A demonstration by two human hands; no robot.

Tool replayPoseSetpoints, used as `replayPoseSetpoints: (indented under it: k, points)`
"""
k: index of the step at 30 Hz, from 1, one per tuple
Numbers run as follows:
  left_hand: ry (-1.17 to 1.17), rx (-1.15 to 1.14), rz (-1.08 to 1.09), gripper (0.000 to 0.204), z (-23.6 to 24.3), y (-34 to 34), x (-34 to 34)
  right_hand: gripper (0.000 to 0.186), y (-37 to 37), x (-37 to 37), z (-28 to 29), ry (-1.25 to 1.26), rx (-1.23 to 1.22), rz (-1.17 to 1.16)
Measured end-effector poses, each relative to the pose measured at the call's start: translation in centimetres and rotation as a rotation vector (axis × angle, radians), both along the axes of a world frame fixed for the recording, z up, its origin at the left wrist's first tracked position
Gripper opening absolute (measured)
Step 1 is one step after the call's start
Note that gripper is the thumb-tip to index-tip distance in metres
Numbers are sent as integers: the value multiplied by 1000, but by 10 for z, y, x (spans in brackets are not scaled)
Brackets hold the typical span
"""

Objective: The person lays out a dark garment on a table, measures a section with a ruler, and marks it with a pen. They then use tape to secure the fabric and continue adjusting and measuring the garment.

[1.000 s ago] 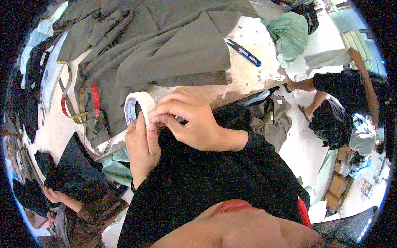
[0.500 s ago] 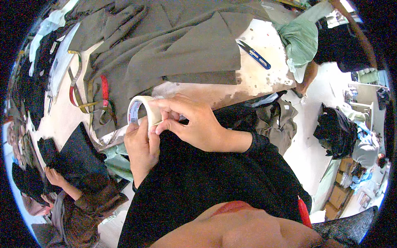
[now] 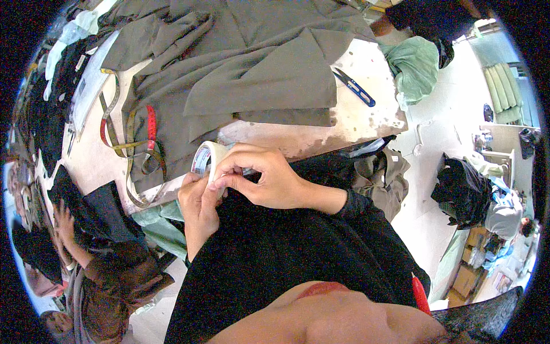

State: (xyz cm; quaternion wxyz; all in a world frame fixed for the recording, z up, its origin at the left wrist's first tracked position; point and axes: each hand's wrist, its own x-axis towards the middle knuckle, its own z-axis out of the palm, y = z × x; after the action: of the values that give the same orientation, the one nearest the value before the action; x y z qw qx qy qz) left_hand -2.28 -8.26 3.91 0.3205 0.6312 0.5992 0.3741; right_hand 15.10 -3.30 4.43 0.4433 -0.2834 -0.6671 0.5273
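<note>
Both hands meet at the near table edge [image 3: 321,146], just in front of the person's black top. Tape roll [image 3: 206,160] stands on edge, its open core facing up-left toward the red-and-olive strap [image 3: 150,129]; the roll's axis runs roughly near-right to far-left. No long axis as such: it's a ring.

Left hand [image 3: 197,203] comes up from below the roll, fingers wrapped on its lower rim, grasping it. Right hand [image 3: 263,180] reaches in from the right, thumb and forefinger pinched together on the roll's outer band at its near-right side, clenched on what looks like the tape end; the end itself is too small to see. Both hands touch the roll. The right one sits on top and does the fine pinch, the left only steadies. A pull, judged from this, would go rightward off the roll.

Beyond the roll: olive cloth [image 3: 246,74] spread over most of the table, folded flap pointing at the roll. Further right of the roll, blue snips [image 3: 354,87] lie on bare tabletop, well apart. Left of the roll, another person's hand [image 3: 64,215] rests on dark fabric [image 3: 97,209].
</note>
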Motion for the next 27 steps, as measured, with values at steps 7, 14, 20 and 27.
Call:
replayPoseSetpoints:
  k: [7,14,20,27]
  points:
    - [-185,-70,90,48,-6,-2,1,3,3,-5,-6,45,23,8]
    - [-394,-172,245,57,-16,-1,-16,4,5,1,-7,276,-185,83]
    - [161,181,384,33,29,13,-40,6,15,50,-4,145,102,-335]
    - [828,174,144,29,20,97,-53,26,27,85,-10,126,-272,-626]
